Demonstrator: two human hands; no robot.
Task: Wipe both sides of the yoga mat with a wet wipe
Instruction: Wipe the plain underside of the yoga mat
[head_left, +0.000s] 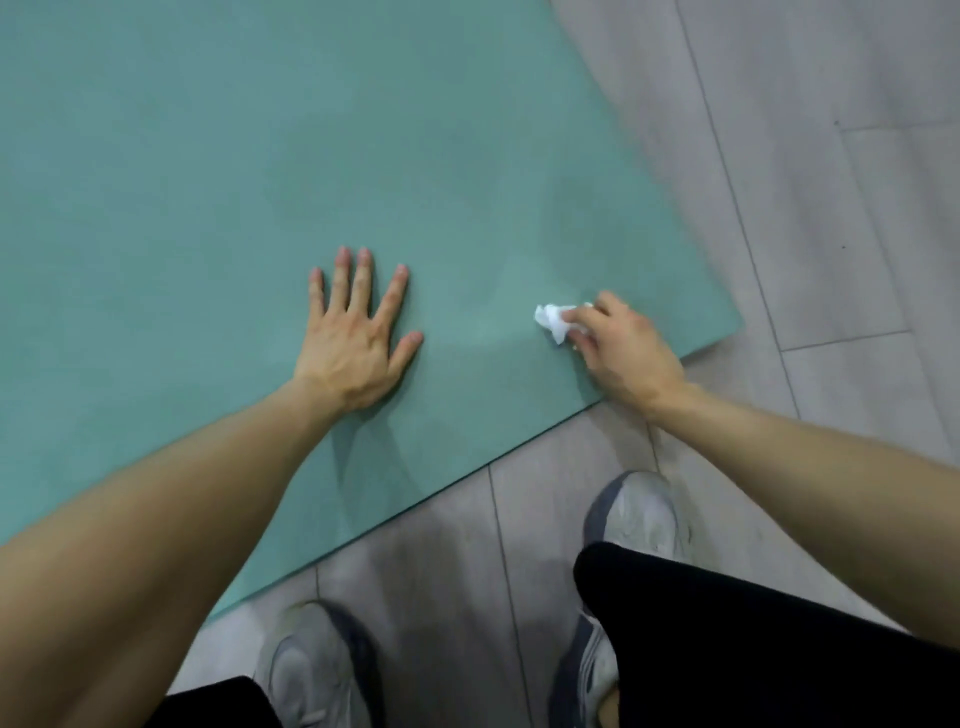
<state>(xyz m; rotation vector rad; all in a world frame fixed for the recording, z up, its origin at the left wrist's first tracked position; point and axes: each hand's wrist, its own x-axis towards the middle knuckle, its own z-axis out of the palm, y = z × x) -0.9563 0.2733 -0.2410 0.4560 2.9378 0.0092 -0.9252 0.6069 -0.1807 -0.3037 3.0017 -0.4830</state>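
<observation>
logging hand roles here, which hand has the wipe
The right hand: its fingers pinch the crumpled white wipe against the mat near its corner. The left hand lies flat, fingers spread, holding nothing.

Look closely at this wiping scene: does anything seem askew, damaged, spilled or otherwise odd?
Nothing is damaged or spilled. The yoga mat lies flat but at an angle to the floor planks. The left hand presses flat on it; the right hand pinches a crumpled wet wipe.
</observation>
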